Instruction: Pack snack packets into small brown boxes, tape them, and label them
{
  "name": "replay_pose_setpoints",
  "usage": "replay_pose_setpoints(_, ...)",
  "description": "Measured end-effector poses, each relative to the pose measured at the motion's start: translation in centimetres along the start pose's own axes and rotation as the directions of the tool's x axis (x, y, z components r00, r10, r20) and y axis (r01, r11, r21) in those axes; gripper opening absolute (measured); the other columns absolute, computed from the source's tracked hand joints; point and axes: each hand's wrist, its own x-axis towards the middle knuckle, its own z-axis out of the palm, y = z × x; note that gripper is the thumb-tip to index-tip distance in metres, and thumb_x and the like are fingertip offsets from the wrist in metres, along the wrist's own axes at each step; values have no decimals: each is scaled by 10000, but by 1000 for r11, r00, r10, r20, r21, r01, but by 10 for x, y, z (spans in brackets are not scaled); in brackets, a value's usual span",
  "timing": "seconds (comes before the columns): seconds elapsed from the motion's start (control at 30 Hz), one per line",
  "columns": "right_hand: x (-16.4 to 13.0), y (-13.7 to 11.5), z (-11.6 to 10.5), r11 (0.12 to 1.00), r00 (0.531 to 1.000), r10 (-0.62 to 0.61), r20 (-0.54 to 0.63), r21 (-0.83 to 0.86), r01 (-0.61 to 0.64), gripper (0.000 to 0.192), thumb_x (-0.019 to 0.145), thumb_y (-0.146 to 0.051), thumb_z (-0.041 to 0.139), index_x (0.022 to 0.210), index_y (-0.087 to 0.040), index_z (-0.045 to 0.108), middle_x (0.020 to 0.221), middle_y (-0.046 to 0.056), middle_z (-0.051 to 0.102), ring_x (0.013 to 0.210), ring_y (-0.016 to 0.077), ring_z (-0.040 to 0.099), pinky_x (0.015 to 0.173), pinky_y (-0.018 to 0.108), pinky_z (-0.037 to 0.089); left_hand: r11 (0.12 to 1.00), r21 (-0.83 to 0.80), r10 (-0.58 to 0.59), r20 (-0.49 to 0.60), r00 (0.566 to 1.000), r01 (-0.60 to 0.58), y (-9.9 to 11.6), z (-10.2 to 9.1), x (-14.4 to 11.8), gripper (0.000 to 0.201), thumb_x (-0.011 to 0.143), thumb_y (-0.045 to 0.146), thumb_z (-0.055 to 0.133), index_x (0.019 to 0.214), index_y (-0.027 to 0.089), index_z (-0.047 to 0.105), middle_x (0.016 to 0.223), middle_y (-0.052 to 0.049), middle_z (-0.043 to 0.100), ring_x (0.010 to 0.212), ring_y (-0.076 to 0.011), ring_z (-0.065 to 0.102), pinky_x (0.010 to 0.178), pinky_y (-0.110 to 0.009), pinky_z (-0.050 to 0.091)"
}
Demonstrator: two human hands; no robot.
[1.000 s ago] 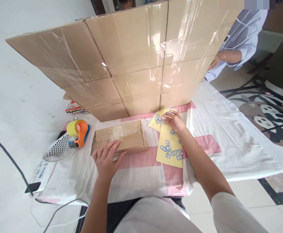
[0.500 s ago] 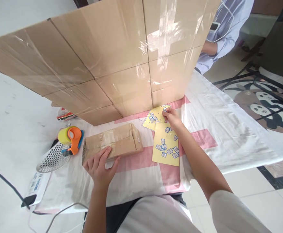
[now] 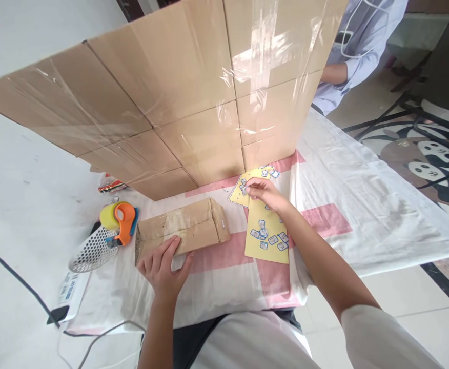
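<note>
My left hand [image 3: 165, 269] lies on the near side of a taped cardboard box [image 3: 194, 218], fingers spread, thumb apart. Over the far yellow sheet [image 3: 235, 193], my right hand [image 3: 265, 193] has thumb and forefinger pinched at a small blue-edged paper cut-out [image 3: 243, 185]; the fingertips partly hide it. Two more cut-outs [image 3: 274, 174] lie beyond that hand, towards the sheet's right corner. Closer to me, a plain yellow sheet [image 3: 255, 252] overlaps the far one and carries several such cut-outs [image 3: 273, 239] with small printed marks. My right forearm covers part of its right edge.
A tall cardboard panel [image 3: 197, 138] stands across the back of the cloth-covered table [image 3: 332, 179]. On the left are an orange tape dispenser [image 3: 125, 220], yellow tape [image 3: 109, 215] and a perforated white object [image 3: 92, 253]. Beyond the panel, a person's sleeve [image 3: 363, 66] shows.
My right hand has moved left across the far yellow sheet, uncovering cut-outs near its right corner. The left hand stays on the box. The whole view has shifted slightly.
</note>
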Motion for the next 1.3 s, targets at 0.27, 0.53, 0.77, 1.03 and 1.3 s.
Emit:
replay_pose_setpoints(0.27, -24, 9, 52, 995, 872, 45, 487, -96, 2, 237, 776, -419, 757, 823, -200, 681, 842, 19, 698, 805, 170, 640, 747, 307, 486, 999, 17, 28, -8, 1000, -28, -2, 2, 2, 414, 818, 386, 770, 1188, 240, 658, 1029, -84, 779, 837, -251, 667, 810, -388, 391)
replay_pose_setpoints(0.53, -24, 23, 63, 941, 974, -67, 216, -312, 134, 565, 800, -401, 750, 1298, -238, 540, 1220, 77, 597, 931, 191, 589, 796, 342, 495, 1000, 2, -19, 5, 1000, 19, -6, 13, 13, 383, 806, 384, 766, 1149, 235, 681, 1027, -79, 781, 858, -260, 690, 862, -397, 384)
replay_pose_setpoints(0.77, -24, 16, 56, 912, 849, -44, 526, -326, 250, 855, 822, -414, 782, 1551, -313, 346, 1404, 88, 461, 1322, 256, 446, 1125, 436, 376, 994, -96, 44, 14, 999, -42, -23, 7, 7, 416, 757, 342, 790, 1142, 237, 672, 1003, -75, 781, 825, -259, 687, 878, -402, 394)
replay_pose_setpoints(1.03, -34, 3, 62, 900, 801, -62, 596, -313, 303, 466, 837, -544, 742, 1181, -239, 669, 1084, 42, 474, 1043, 209, 503, 941, 329, 452, 985, -155, 90, 54, 995, -80, -38, -3, -2, 367, 765, 301, 749, 1116, 236, 662, 997, -100, 775, 816, -279, 680, 886, -429, 405)
replay_pose_setpoints(1.3, -36, 8, 68, 779, 841, -73, 537, -495, 384, 765, 561, -599, 907, 1150, -202, 625, 1104, 59, 550, 1046, 264, 556, 908, 382, 491, 983, -132, 127, -10, 992, -127, -34, 2, -1, 349, 825, 356, 680, 1152, 237, 658, 1007, -106, 779, 795, -273, 677, 831, -414, 384)
